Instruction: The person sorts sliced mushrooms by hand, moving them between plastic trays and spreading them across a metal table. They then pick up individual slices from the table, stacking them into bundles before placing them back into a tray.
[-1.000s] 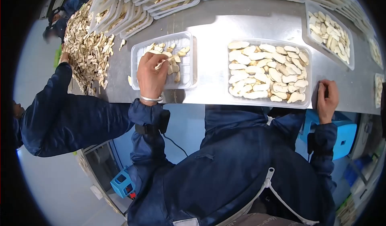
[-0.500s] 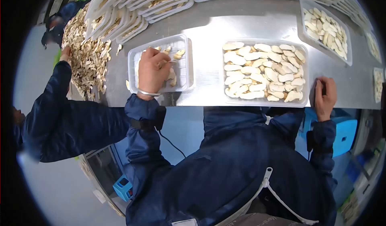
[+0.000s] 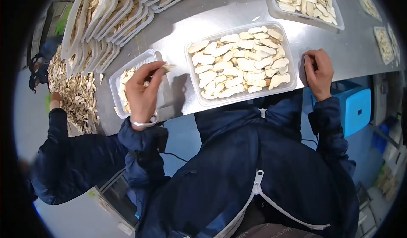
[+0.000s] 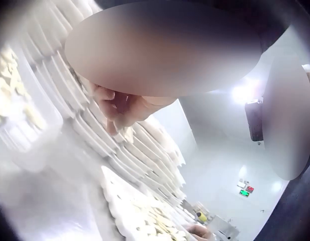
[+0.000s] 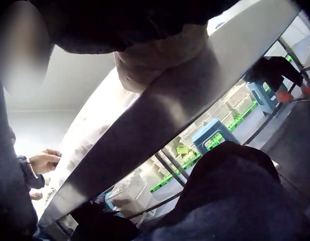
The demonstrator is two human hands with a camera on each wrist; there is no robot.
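Note:
My left hand [image 3: 162,68] is raised over the right rim of a small clear tray [image 3: 115,82] and pinches one pale mushroom slice [image 3: 168,67] between thumb and fingers. That tray holds a few slices along its left side. To the right, a large clear tray [image 3: 289,53] is packed with slices laid flat. My right hand [image 3: 318,70] rests on the steel table [image 3: 178,47] near its front edge, just right of the large tray, with fingers loosely curled and nothing in them. In the left wrist view the fingers [image 4: 115,108] are blurred above white trays.
Stacks of filled trays [image 3: 110,13] line the back left. Another filled tray [image 3: 303,1] sits at the back right. At far left a second person in a blue sleeve [image 3: 72,166] reaches into a loose heap of slices [image 3: 72,89]. A blue stool [image 3: 358,111] stands below the table's right end.
My left hand has come up out of the small tray with one slice and shifted right toward the large tray. My right hand has stayed put on the table edge.

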